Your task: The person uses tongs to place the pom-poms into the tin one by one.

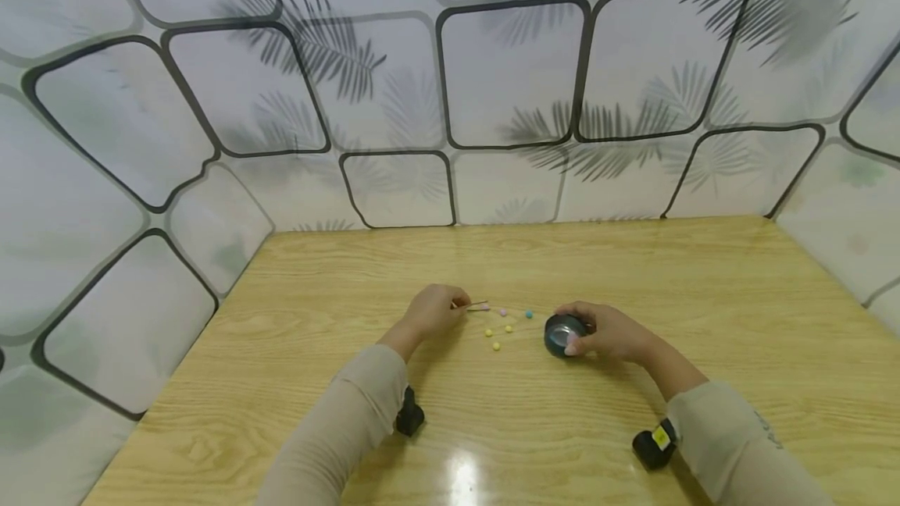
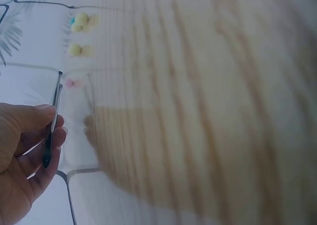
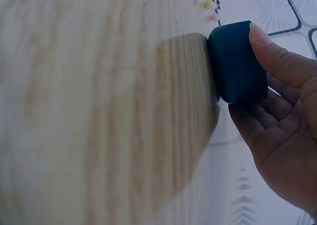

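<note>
My left hand (image 1: pixel 437 311) pinches slim metal tweezers (image 2: pixel 53 118) between thumb and fingers, their tips pointing right. Right at the tips in the head view is a pink bead (image 1: pixel 485 308); I cannot tell whether they grip it. A second pink bead (image 1: pixel 502 312) and a blue bead (image 1: pixel 529 314) lie farther right. Three yellow beads (image 1: pixel 508 329) are scattered nearer to me. My right hand (image 1: pixel 610 332) holds a small round dark container (image 3: pixel 237 64) by its sides, thumb on the near rim. Its silvery inside (image 1: pixel 565 333) faces up, and its base appears to rest on the table.
The wood-grain table (image 1: pixel 534 428) carries all of this. Patterned wall panels (image 1: pixel 513 76) rise at its back, left and right sides. Black wrist cameras (image 1: pixel 654 447) sit below both forearms, close to the tabletop.
</note>
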Demonstrator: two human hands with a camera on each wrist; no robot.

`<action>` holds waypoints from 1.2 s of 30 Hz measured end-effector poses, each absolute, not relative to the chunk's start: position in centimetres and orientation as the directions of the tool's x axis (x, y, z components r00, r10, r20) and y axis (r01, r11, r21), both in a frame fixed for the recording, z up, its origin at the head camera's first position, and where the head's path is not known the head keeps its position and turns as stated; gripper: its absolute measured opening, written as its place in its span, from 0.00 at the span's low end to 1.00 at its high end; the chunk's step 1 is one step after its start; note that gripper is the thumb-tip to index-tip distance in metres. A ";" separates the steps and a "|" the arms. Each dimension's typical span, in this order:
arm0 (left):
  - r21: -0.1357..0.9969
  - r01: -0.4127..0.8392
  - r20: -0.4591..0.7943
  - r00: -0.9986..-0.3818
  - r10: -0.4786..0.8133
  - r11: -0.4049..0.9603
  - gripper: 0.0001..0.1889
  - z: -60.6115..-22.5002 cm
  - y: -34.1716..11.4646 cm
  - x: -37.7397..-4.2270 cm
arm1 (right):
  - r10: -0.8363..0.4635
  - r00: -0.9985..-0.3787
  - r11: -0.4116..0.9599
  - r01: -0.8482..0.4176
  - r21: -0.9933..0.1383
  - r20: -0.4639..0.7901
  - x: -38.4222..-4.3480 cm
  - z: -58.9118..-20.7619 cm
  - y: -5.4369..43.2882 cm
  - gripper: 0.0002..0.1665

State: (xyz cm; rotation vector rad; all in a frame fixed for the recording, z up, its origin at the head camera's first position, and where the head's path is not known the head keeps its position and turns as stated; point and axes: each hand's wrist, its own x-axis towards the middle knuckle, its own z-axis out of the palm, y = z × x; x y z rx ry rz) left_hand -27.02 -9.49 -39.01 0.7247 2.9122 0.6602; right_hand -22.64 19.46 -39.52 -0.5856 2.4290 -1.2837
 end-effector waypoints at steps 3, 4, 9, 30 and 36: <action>0.417 0.434 0.038 -0.886 0.462 0.799 0.07 -39.1 -9.6 -27.1 | -0.500 -0.861 0.510 -0.204 -0.836 -0.094 -22.6 -39.6 19.4 0.37; 0.415 0.433 0.037 -0.887 0.461 0.800 0.07 -39.1 -9.6 -27.1 | -0.500 -0.861 0.510 -0.205 -0.835 -0.094 -22.6 -39.6 19.4 0.37; 0.406 0.435 0.033 -0.886 0.462 0.804 0.08 -39.1 -9.6 -27.1 | -0.496 -0.863 0.512 -0.203 -0.834 -0.094 -22.6 -39.6 19.4 0.37; 0.355 0.462 0.049 -0.877 0.478 0.813 0.07 -39.4 -9.6 -27.1 | -0.486 -0.867 0.518 -0.187 -0.834 -0.108 -22.5 -39.3 19.3 0.37; 0.385 0.442 0.034 -0.884 0.466 0.810 0.08 -39.1 -9.6 -27.0 | -0.481 -0.870 0.522 -0.182 -0.833 -0.112 -22.6 -39.3 19.3 0.38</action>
